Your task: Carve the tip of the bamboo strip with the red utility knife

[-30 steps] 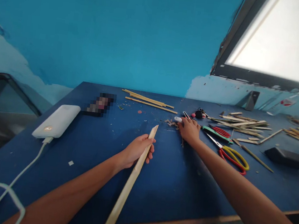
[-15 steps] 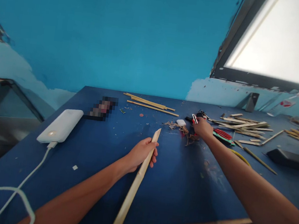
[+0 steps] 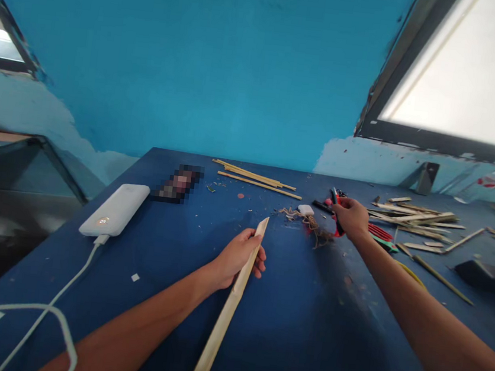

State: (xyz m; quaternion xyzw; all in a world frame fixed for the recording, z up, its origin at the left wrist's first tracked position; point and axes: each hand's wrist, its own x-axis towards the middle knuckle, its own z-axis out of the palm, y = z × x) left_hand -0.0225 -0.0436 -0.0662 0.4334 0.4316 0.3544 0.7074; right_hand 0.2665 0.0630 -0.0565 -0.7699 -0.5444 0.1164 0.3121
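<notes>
Clasping the pale strip (image 3: 223, 321) is the left hand (image 3: 239, 257).

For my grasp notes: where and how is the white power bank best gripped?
Probably across the middle of the power bank, from above, fingers on both long sides: it lies flat and oblong, with a cable plug at its near end.

The left hand (image 3: 239, 257) and right hand (image 3: 353, 219) are bare, with slim fingers (image 3: 260, 265). Both wrists and both forearms are bare too; the left forearm (image 3: 157, 312) and right forearm (image 3: 413, 299) look slender, smooth and gently tapered towards the wrists. Nail detail is too small to tell.
</notes>
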